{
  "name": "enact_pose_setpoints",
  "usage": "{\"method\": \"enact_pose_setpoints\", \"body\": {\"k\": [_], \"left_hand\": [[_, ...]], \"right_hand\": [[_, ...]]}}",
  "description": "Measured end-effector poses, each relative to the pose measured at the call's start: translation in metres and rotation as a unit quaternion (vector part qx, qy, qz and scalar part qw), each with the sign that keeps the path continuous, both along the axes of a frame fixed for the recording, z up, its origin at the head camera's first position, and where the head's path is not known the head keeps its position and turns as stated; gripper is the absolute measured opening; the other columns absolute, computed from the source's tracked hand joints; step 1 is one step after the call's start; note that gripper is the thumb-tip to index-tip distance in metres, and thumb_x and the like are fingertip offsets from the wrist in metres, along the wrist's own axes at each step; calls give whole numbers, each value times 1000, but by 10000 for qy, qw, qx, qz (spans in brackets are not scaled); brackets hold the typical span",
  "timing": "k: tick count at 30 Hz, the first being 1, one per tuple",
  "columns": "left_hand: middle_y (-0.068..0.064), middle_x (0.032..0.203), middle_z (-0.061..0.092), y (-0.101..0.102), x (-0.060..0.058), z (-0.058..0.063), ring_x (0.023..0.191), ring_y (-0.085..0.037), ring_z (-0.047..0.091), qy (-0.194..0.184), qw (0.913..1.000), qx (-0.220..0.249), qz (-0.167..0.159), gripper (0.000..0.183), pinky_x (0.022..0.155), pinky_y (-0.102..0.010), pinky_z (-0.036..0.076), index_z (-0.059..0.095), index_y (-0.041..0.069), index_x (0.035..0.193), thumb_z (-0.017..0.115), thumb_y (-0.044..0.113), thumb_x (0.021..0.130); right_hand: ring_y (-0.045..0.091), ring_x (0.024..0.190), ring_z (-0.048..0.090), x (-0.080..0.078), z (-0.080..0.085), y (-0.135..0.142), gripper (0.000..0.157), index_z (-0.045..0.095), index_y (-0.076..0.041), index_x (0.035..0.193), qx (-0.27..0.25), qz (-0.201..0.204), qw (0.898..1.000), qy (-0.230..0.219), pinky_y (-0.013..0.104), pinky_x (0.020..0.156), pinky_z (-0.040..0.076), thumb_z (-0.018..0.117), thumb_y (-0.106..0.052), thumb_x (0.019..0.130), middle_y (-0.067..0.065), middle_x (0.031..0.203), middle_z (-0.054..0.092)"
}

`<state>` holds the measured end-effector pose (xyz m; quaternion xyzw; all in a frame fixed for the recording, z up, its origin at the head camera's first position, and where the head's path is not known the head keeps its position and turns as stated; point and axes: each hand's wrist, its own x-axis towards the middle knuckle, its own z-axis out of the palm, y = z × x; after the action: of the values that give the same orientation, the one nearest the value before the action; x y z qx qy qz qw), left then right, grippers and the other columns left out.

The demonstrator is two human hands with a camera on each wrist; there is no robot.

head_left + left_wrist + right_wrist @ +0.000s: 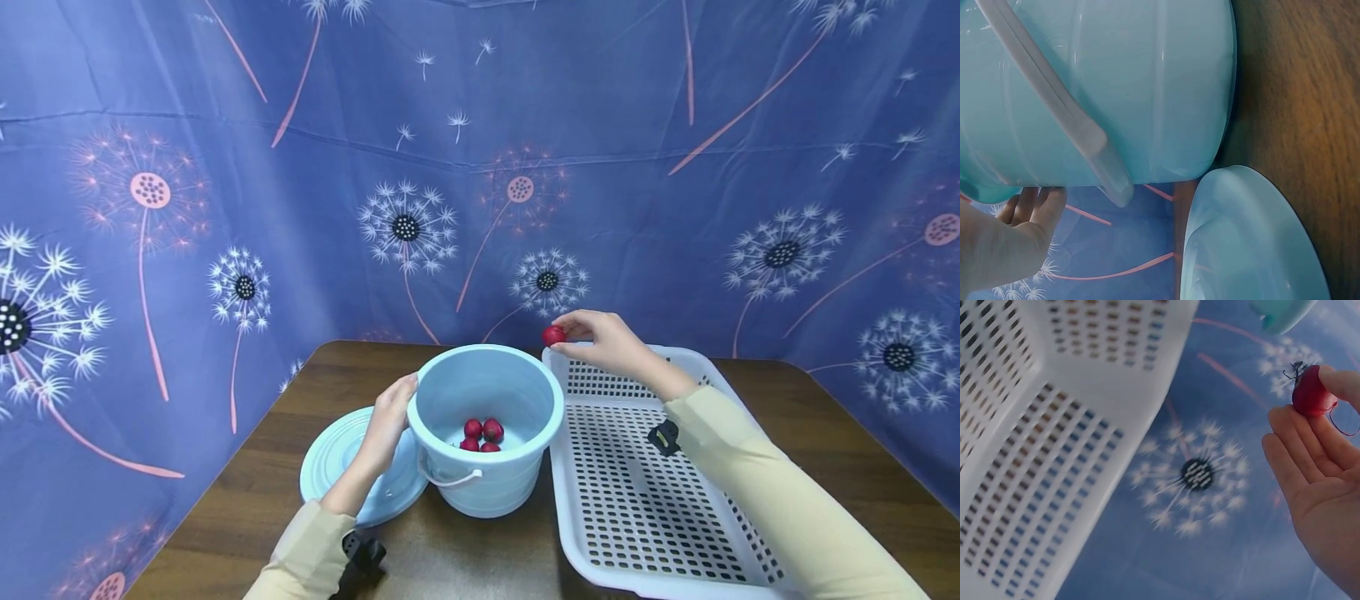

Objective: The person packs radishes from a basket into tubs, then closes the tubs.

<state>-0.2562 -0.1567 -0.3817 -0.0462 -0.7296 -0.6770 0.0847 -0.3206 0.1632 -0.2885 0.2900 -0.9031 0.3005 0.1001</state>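
In the head view my right hand pinches a red radish between thumb and fingers, above the far left corner of a white perforated basket. The right wrist view shows that radish with its dark stem end and thin root. My left hand rests against the left side of a light blue bucket, just below its rim. Its fingers touch the outer wall in the left wrist view; their tips are partly hidden. Several radishes lie on the bucket's floor.
A light blue lid lies on the wooden table, left of the bucket and under my left forearm. The bucket's white handle hangs down in front. Behind the table hangs a blue dandelion-print cloth.
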Motion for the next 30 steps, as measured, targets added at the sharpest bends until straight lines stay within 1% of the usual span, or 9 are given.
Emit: {"method": "enact_pose_setpoints", "body": {"k": [4,7,9,14,19,24,30], "left_hand": [[-20,130,53,0,0,1,120,-33,51,12,10000,15,-34,48,98,-47,44,50,-1,131,36,34,101],[-21,131,53,0,-1,1,121,-32,51,34,10000,-7,-35,48,98,-47,44,50,-1,131,35,33,101],[-20,131,53,0,-1,1,120,-32,52,40,10000,-25,-12,48,98,-46,44,50,-1,131,35,33,101],[-18,127,57,0,-2,2,115,-28,56,21,10000,-20,73,45,95,-43,47,54,1,128,36,32,101],[-17,124,58,-1,-2,1,111,-26,57,16,10000,-5,96,45,92,-41,49,55,2,127,36,33,101],[-19,124,58,0,-2,0,110,-24,57,32,10000,-6,93,46,92,-41,49,54,0,128,37,34,101],[-19,129,55,0,-4,-1,116,-28,54,32,10000,-7,49,47,95,-44,47,52,-1,129,38,33,100]], "right_hand": [[22,99,64,9,5,-13,41,61,-7,119,-107,276,9994,152,40,89,51,70,-26,85,7,105,67],[20,99,64,14,7,-23,40,62,-8,118,-144,402,9987,267,39,90,51,71,-26,83,6,105,67],[20,99,63,16,8,-28,40,62,-8,118,-158,505,9980,355,40,90,51,72,-25,83,6,106,66],[19,98,63,19,10,-41,40,62,-8,118,-147,739,9963,411,39,89,51,72,-25,83,5,106,66],[18,98,63,21,10,-55,39,62,-7,118,-20,948,9948,379,37,90,51,71,-23,83,5,106,66],[17,97,64,19,6,-66,36,63,-6,117,58,1200,9918,424,36,90,51,71,-19,84,6,106,67],[17,99,63,19,-1,-79,37,63,-8,116,209,1420,9890,353,36,88,52,72,-21,83,5,109,67]]}}
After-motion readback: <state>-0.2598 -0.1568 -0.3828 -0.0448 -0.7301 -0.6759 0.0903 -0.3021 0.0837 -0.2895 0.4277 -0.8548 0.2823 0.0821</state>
